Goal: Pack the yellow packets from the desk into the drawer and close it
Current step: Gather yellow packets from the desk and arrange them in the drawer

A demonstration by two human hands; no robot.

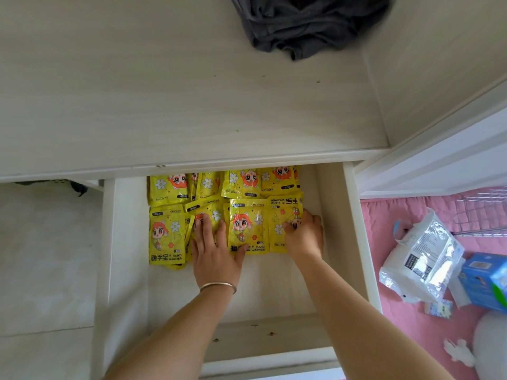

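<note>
Flat under both hands [216, 253] [303, 237]: drawer's [333, 242] yellow packets [248, 226].

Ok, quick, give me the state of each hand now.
Left hand: open, fingers flat, pressing on the yellow packets in the drawer.
Right hand: fingers curled, pinching the rightmost packet.

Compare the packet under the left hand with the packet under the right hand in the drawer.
The packet under the left hand lies askew, overlapping its neighbours, its print largely covered by flat fingers. The packet under the right hand lies squarer at the row's right end, its HAND WARMER print upside down, farthest from the camera; fingers curl onto it. Both are yellow with flowers, inside the open drawer.
</note>
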